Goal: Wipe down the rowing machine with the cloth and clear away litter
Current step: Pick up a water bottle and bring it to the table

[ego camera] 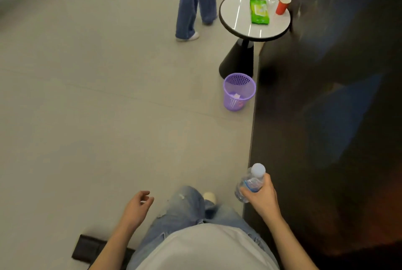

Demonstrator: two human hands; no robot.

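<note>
Bottle point(250, 182): clear plastic with a pale cap, held upright low at your right side, close to the dark wall point(326, 96).
Right hand point(261, 198): your fingers are wrapped round the bottle's body, below the cap.
Left hand point(137, 206): it holds nothing; the fingers hang loosely curled above the floor point(87, 96).
Bin point(238, 91): a purple mesh basket on the floor ahead of you, just beside the foot of the round surface point(239, 30). Something small and pale lies inside.
On the surface: a green wipes packet point(259, 11) near the middle and a red cup point(282, 5) at the right edge.
Rowing machine: not clearly in view.
Progress: clearing litter looks under way. The bottle is well apart from the bin and not yet dropped in. No cloth shows in either hand, so the wiping cannot be judged from here.
</note>
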